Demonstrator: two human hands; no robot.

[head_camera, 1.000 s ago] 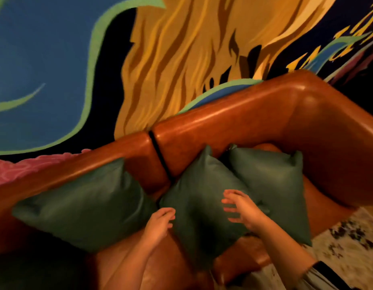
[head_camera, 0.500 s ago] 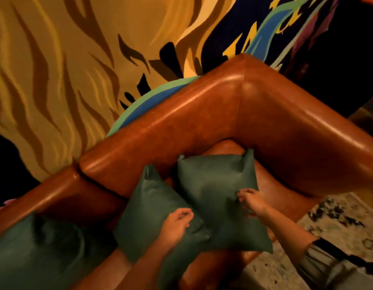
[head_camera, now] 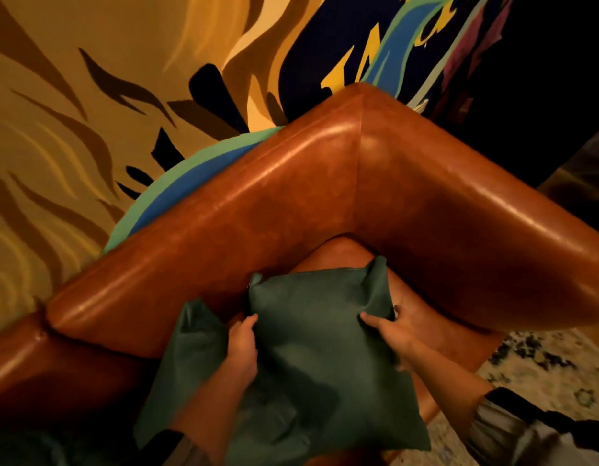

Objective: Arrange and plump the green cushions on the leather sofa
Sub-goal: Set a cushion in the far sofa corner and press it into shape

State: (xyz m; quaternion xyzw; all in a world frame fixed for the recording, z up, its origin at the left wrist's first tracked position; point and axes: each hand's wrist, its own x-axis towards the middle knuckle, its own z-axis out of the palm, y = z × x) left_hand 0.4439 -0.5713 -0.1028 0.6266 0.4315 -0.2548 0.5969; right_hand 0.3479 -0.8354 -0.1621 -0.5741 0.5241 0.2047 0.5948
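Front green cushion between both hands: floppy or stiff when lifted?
Probably floppy: the front cushion dents and creases where the left hand and right hand squeeze it. Likely light. Its smooth cover may slip.

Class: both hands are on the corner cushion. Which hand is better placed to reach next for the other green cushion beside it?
Left. The left hand grips the corner cushion on the edge bordering the second cushion, so it is almost on it already. The right hand holds the far edge, by the sofa arm.
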